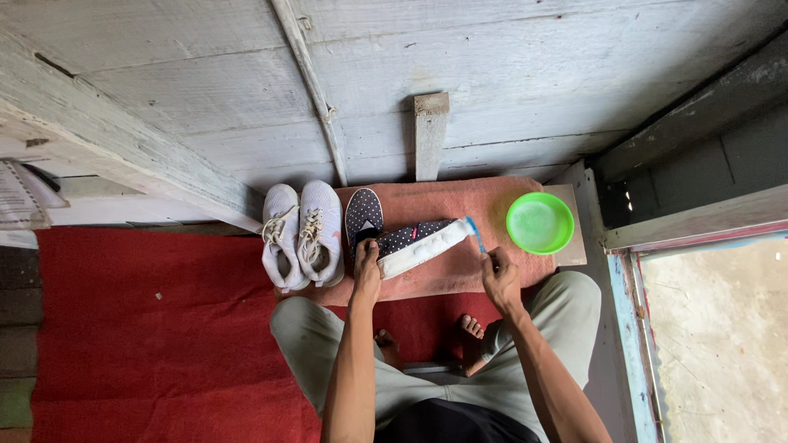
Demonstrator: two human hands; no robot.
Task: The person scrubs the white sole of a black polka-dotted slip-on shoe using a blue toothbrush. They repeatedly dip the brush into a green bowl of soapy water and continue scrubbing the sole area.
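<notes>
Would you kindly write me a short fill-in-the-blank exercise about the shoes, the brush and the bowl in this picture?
1. The left hand steadies a dark polka-dot shoe lying on its ____.
2. The right hand holds a small brush with a ____ handle against the shoe's white sole.
3. The bowl on the mat's right end is ____.
4. The pair of laced sneakers beside the dotted shoes is ____.

Missing words: side; blue; green; white

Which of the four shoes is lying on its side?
The dark dotted shoe held by the left hand, its white sole turned toward the toothbrush. Its twin and both white sneakers stand upright.
</notes>
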